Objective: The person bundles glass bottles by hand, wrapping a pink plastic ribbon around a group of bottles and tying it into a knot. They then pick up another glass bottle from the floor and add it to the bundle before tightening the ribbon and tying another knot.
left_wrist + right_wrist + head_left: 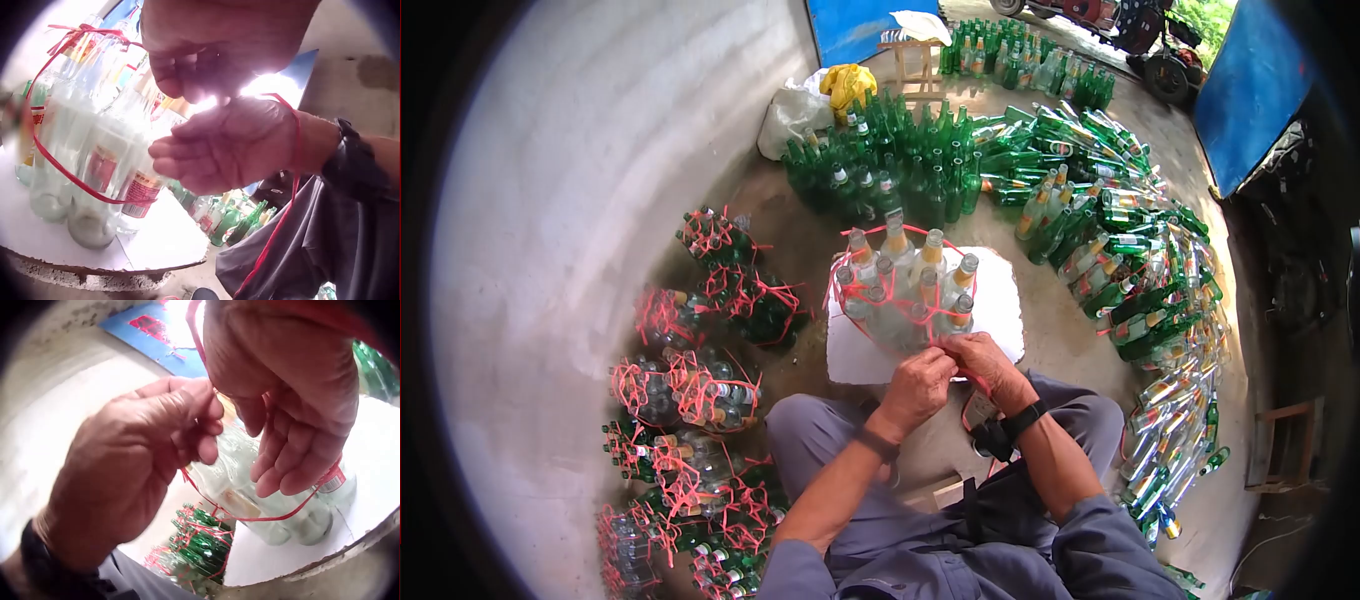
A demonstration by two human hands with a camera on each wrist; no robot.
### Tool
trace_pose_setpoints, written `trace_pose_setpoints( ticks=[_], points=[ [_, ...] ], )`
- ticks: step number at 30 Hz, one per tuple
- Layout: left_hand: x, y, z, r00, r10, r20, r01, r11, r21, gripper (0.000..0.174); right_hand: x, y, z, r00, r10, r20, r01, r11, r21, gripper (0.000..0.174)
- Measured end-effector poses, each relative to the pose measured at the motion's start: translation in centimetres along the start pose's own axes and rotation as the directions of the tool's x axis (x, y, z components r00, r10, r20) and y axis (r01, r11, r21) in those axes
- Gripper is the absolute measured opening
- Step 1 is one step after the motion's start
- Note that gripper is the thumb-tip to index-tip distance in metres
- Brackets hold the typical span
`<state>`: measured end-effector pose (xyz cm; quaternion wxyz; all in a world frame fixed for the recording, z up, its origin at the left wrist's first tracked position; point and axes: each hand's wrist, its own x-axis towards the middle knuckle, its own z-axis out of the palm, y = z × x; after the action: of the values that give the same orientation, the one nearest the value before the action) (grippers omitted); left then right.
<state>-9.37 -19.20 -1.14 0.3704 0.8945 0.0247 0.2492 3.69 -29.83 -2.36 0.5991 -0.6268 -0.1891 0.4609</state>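
"Red string [262, 519] is looped around the clear bottles [890, 265]; where are these placed?"

"They are stood upright on the white board [1000, 330], closely grouped."

"And how are the fingers arranged?"

"At the near side of the board, the string is pinched between the thumb and forefinger of the left hand [917, 390]. On the right hand [990, 362], just beside it, the outer fingers are only slightly bent; whether string is gripped by the thumb cannot be told, because this part is hidden."

"Which step may be in hand, and what is called for next?"

"A knot is probably being tied; similar bundles [700, 390], already bound, are seen left of the board. Next, both ends should probably be pulled evenly, so that no bottle is tipped."
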Motion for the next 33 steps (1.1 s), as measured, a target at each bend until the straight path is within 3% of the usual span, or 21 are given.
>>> trace_pose_setpoints(
  ticks=[1,4,8,11,13,14,16,19,20,22,23,25,27,29,30,32,33],
  points=[
    [-0.1,-0.1,0.1,1.000,0.016,-0.001,-0.016,1.000,0.023,0.005,-0.5,-1.4,0.5,0.990,0.137,0.038,-0.142,0.959,0.244,0.030],
    [-0.2,-0.4,0.7,0.999,-0.004,0.035,0.002,0.999,0.054,0.006,0.5,-1.3,1.0,0.996,0.049,0.081,-0.070,0.953,0.293,0.032],
    [-0.3,-0.5,1.0,0.999,0.035,0.017,-0.036,0.994,0.104,0.008,1.4,-0.5,0.9,0.999,0.005,0.032,-0.012,0.977,0.213,0.030],
    [-0.3,0.8,0.5,0.996,0.007,0.088,-0.019,0.989,0.143,0.010,1.4,-0.4,0.5,1.000,0.002,-0.022,0.001,0.989,0.149,0.026],
    [-0.1,1.7,0.0,0.999,0.032,0.030,-0.033,0.999,0.042,0.017,1.2,-0.8,-0.3,0.970,-0.245,0.006,0.237,0.934,-0.265,0.016],
    [0.0,1.8,-0.3,0.999,0.032,0.036,-0.034,0.999,0.042,0.017,1.2,-0.9,-0.4,0.970,-0.244,0.002,0.236,0.936,-0.260,0.016],
    [0.6,1.9,-1.0,0.991,0.112,-0.077,-0.102,0.987,0.121,0.019,1.1,-0.6,-0.7,0.909,-0.416,0.034,0.355,0.727,-0.588,0.018],
    [2.7,1.6,-2.4,0.970,0.167,-0.174,-0.136,0.974,0.180,0.033,0.3,-1.5,0.1,0.844,-0.535,0.049,0.452,0.657,-0.603,0.018],
    [3.7,1.7,-2.9,0.971,0.169,-0.171,-0.138,0.974,0.180,0.033,-0.5,-2.8,0.5,0.965,-0.236,-0.112,0.200,0.943,-0.265,0.021],
    [5.9,2.4,-4.2,0.988,0.127,-0.086,-0.087,0.926,0.367,0.042,-0.3,-2.8,0.7,0.960,-0.221,-0.175,0.184,0.961,-0.205,0.021],
    [6.5,1.7,-4.2,0.988,0.127,-0.083,-0.088,0.926,0.367,0.042,-0.3,-2.8,0.8,0.951,-0.201,-0.233,0.170,0.974,-0.147,0.023],
    [7.2,-0.4,-3.5,0.996,0.070,0.060,-0.089,0.903,0.420,0.051,0.0,-2.4,0.8,0.946,-0.199,-0.255,0.145,0.966,-0.215,0.025],
    [7.3,-1.6,-2.7,0.996,0.051,0.069,-0.076,0.897,0.435,0.050,0.1,-1.9,0.8,0.940,-0.194,-0.279,0.114,0.953,-0.280,0.028],
    [7.1,-2.3,-2.0,0.996,0.029,0.082,-0.063,0.893,0.446,0.049,0.0,-1.3,0.9,0.899,-0.333,-0.286,0.219,0.905,-0.365,0.026],
    [7.0,-2.4,-1.8,0.998,0.012,0.068,-0.041,0.895,0.444,0.046,0.0,-1.1,1.0,0.900,-0.326,-0.289,0.211,0.907,-0.364,0.026],
    [6.9,-2.4,-1.6,0.999,-0.004,0.045,-0.017,0.896,0.444,0.044,0.1,-1.2,1.0,0.830,-0.490,-0.265,0.349,0.829,-0.438,0.023],
    [6.8,-2.4,-1.6,0.999,-0.007,0.038,-0.011,0.894,0.449,0.042,-0.2,-1.5,1.0,0.830,-0.492,-0.262,0.350,0.827,-0.440,0.023]
  ],
)
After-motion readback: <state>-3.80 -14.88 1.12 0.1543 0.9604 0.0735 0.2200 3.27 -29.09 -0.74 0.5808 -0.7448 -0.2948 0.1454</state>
